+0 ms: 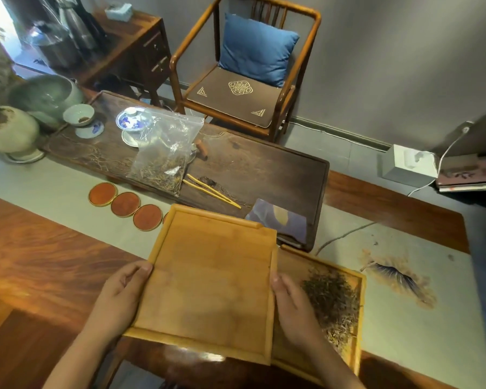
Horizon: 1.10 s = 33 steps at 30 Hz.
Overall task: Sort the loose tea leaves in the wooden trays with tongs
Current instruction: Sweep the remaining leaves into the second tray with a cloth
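Note:
An empty wooden tray (208,279) is held up at a tilt, overlapping a second wooden tray (358,329) beneath it to the right. My left hand (121,299) grips the empty tray's left rim, thumb on top. My right hand (292,304) grips its right rim. A heap of loose tea leaves (334,299) lies in the lower tray. Bamboo tongs (211,190) lie on the dark tea board (264,164) behind the trays, untouched. A clear plastic bag (166,153) with more tea leaves rests beside them.
Three red round coasters (125,204) line the cloth runner at left. A blue-and-white lidded cup (134,120), a small bowl (78,115) and large ceramic pots (9,130) stand at the back left. A wooden chair (244,80) with a blue cushion faces the table.

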Each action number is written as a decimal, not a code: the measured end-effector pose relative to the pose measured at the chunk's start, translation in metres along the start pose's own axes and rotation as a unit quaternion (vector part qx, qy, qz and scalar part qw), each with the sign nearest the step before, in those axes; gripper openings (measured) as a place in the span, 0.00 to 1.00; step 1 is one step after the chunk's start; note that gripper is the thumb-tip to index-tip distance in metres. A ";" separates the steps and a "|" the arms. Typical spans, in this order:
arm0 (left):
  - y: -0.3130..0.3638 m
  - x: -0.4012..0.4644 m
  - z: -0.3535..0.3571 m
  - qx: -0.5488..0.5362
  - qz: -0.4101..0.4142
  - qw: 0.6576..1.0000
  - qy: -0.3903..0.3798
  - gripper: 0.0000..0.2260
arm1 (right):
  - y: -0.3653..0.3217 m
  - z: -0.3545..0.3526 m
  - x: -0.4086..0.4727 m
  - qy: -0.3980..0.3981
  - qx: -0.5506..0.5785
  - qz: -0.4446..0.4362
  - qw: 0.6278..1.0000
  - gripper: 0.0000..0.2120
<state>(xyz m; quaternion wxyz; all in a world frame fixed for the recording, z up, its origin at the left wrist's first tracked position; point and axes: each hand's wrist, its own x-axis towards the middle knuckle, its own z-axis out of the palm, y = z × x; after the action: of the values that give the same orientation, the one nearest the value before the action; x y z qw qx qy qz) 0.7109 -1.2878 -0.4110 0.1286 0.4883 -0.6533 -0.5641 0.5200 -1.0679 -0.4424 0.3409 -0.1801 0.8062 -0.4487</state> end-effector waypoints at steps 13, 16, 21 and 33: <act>-0.056 0.065 -0.097 0.060 0.022 0.987 -0.150 0.06 | -0.032 0.143 -0.027 0.196 -0.091 -0.006 0.976 0.06; -0.079 0.073 -0.111 0.176 0.045 0.970 -0.165 0.05 | -0.028 0.166 -0.041 0.226 -0.098 0.002 0.969 0.08; -0.102 0.072 -0.108 0.254 0.086 0.952 -0.151 0.03 | -0.008 0.186 -0.059 0.232 -0.150 0.050 0.960 0.09; -0.114 0.070 -0.084 0.247 0.100 0.958 -0.106 0.02 | 0.015 0.191 -0.042 0.258 -0.193 0.102 0.941 0.08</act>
<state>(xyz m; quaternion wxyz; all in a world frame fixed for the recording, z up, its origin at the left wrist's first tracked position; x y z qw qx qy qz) 0.7934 -1.3807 -0.5085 -0.0102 0.3744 -0.8275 -0.4182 0.6859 -1.1501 -0.5084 0.1241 -0.0378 0.9517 -0.2783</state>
